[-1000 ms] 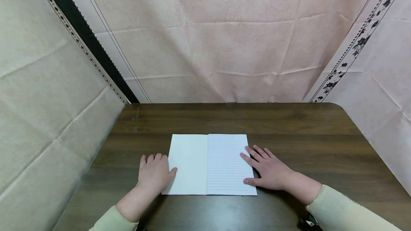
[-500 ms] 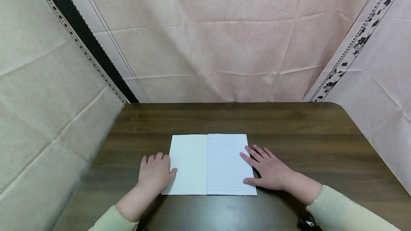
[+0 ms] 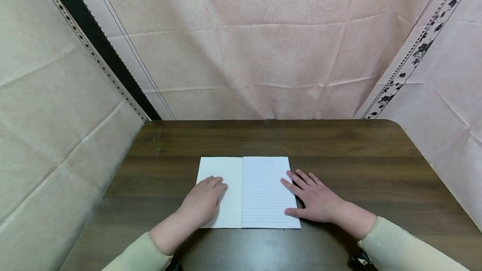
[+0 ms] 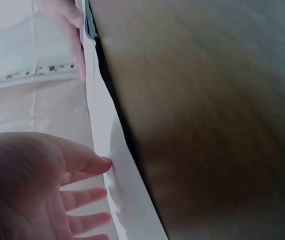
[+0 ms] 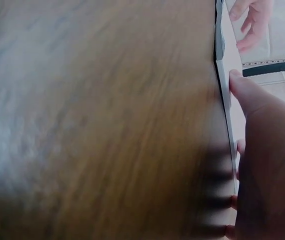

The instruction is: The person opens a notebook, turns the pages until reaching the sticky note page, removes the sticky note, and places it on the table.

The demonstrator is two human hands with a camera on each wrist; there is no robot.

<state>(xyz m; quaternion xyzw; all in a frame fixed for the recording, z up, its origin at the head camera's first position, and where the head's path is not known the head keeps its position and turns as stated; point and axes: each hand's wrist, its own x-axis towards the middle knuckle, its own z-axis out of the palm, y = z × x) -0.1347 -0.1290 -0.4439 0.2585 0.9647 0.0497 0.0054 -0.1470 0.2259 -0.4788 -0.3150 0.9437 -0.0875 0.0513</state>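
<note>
An open notebook (image 3: 265, 195) lies on the wooden table, its left page blank and its right page ruled with lines. My left hand (image 3: 205, 200) is over the blank left page. In the left wrist view the left hand's (image 4: 37, 185) fingers reach toward the page, with the thumb tip at its surface. My right hand (image 3: 316, 200) rests spread on the right edge of the ruled page, fingers apart. The right wrist view shows the right thumb (image 5: 252, 95) touching the notebook (image 5: 222, 70) near its lower edge. Neither hand grips anything.
The brown wooden table (image 3: 263, 137) extends around the notebook. Pale cloth curtains (image 3: 271, 53) hang behind it and at both sides. A dark device (image 3: 361, 260) sits under the right sleeve.
My left hand has moved right from the notebook's left edge onto the blank page. The right hand and the notebook have stayed in place.
</note>
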